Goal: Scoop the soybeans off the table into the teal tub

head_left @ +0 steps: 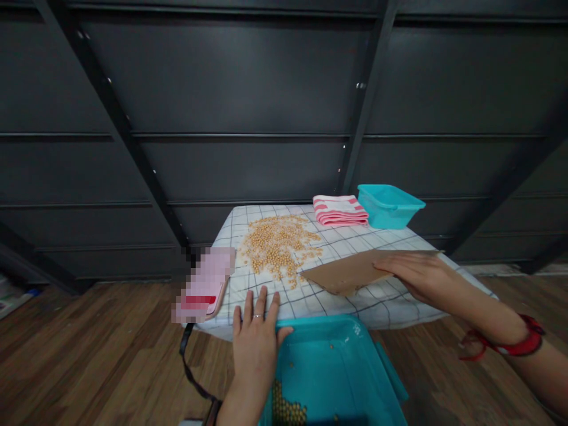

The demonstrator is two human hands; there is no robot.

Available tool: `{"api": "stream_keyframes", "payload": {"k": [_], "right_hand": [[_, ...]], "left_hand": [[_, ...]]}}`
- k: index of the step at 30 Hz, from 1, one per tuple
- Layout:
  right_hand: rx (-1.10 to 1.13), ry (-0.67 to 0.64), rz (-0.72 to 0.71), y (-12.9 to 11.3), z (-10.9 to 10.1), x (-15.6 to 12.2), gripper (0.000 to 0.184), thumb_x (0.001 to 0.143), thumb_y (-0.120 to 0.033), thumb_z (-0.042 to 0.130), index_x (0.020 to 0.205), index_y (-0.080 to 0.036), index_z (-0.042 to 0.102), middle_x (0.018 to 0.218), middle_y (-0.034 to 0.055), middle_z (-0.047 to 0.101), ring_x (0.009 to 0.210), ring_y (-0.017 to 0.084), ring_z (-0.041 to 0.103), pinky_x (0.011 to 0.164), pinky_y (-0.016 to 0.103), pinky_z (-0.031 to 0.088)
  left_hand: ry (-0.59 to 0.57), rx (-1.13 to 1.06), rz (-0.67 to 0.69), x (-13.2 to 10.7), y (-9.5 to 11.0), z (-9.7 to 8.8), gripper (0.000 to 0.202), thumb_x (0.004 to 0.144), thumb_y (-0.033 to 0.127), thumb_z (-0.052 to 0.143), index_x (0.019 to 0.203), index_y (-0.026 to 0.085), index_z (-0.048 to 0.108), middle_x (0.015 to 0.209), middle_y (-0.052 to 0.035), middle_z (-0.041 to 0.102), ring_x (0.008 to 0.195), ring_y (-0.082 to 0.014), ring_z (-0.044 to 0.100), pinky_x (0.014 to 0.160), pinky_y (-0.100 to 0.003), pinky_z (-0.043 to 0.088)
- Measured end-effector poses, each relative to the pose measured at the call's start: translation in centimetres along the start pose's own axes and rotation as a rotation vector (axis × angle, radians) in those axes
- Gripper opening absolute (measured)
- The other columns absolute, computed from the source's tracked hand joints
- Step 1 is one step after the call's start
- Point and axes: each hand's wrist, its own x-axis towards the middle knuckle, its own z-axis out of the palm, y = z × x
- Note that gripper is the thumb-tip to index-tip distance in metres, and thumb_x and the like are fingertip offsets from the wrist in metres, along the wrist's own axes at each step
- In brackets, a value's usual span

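Note:
My left hand [256,337] rests with fingers spread on the front edge of the checked cloth, beside the rim of a teal plastic bin [341,349]. In my right hand [412,271] is a flat brown piece of cardboard [344,273], held at its right part with fingers stretched along it. The cardboard's left tip is near the lower right of a spread of small round golden-tan pieces [277,251]. These look like beads or beans; I cannot tell which. Paler bits lie among them. More such pieces [287,408] have gathered in the bin's lower left corner.
A pink-and-white folded towel [339,210] and a small turquoise basket [388,207] stand at the table's back right. A pink phone-like object [206,281], partly blurred out, lies at the left edge. Behind the cloth-covered table [293,305] is a dark panelled wall [248,77].

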Motion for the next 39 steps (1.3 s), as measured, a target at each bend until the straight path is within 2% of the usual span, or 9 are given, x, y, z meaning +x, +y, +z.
{"api": "stream_keyframes", "payload": {"k": [3,9,18,20,23,32,39], "right_hand": [[0.011,-0.016,0.027,0.3,0.0,-0.1,0.034,0.08,-0.004,0.035,0.097,-0.015,0.062,0.092,0.0066,0.069,0.084,0.016,0.065,0.075,0.028,0.053],[0.068,-0.069,0.051,-0.1,0.6,0.3,0.038,0.079,-0.002,0.035,0.099,-0.02,0.063,0.094,0.0028,0.069,0.087,0.016,0.064,0.079,0.029,0.053],[0.039,-0.017,0.04,0.1,-0.3,-1.3,0.04,0.077,0.0,0.033,0.101,-0.017,0.061,0.094,0.0045,0.069,0.086,0.016,0.065,0.076,0.028,0.053],[0.034,-0.039,0.055,0.1,-0.3,-1.4,0.042,0.077,0.0,0.034,0.1,-0.019,0.062,0.093,0.0033,0.069,0.085,0.016,0.065,0.076,0.028,0.053],[0.045,-0.076,0.07,-0.4,-0.3,-1.5,0.044,0.075,0.001,0.034,0.099,-0.02,0.063,0.092,0.0021,0.07,0.082,0.016,0.065,0.074,0.028,0.054],[0.055,-0.04,0.094,-2.0,-1.1,-1.8,0.042,0.079,-0.002,0.033,0.106,-0.019,0.061,0.095,0.0036,0.069,0.085,0.015,0.064,0.076,0.028,0.054],[0.039,-0.089,0.045,-2.8,-1.4,-1.8,0.037,0.081,-0.001,0.033,0.103,-0.014,0.06,0.096,0.0056,0.069,0.085,0.014,0.065,0.071,0.024,0.054]], "left_hand": [[-0.009,-0.023,-0.006,-0.1,0.0,0.0,0.052,0.077,0.043,0.052,0.127,0.029,0.045,0.136,-0.0083,0.046,0.124,-0.0334,0.04,0.096,-0.054,0.039],[-0.01,-0.047,-0.011,-0.2,-0.1,0.2,0.053,0.078,0.042,0.051,0.128,0.029,0.043,0.137,-0.0089,0.046,0.126,-0.033,0.038,0.096,-0.055,0.038],[-0.021,-0.04,-0.008,-0.1,0.0,0.1,0.053,0.079,0.043,0.05,0.129,0.028,0.043,0.137,-0.0092,0.045,0.126,-0.0328,0.038,0.097,-0.055,0.037],[-0.022,-0.036,-0.011,-0.1,0.0,0.1,0.053,0.079,0.042,0.05,0.129,0.028,0.043,0.137,-0.0086,0.045,0.126,-0.0326,0.038,0.097,-0.055,0.038],[-0.025,-0.041,-0.011,-0.1,-0.1,0.1,0.052,0.079,0.041,0.05,0.129,0.028,0.043,0.137,-0.0086,0.045,0.126,-0.0327,0.038,0.097,-0.055,0.038],[-0.018,-0.067,-0.018,-0.2,0.0,0.0,0.051,0.079,0.041,0.05,0.128,0.028,0.043,0.137,-0.0097,0.045,0.126,-0.0332,0.038,0.097,-0.056,0.036],[-0.01,-0.066,-0.015,-0.2,0.1,-0.3,0.05,0.079,0.041,0.05,0.127,0.026,0.046,0.136,-0.0101,0.047,0.125,-0.0338,0.039,0.096,-0.056,0.037]]}}
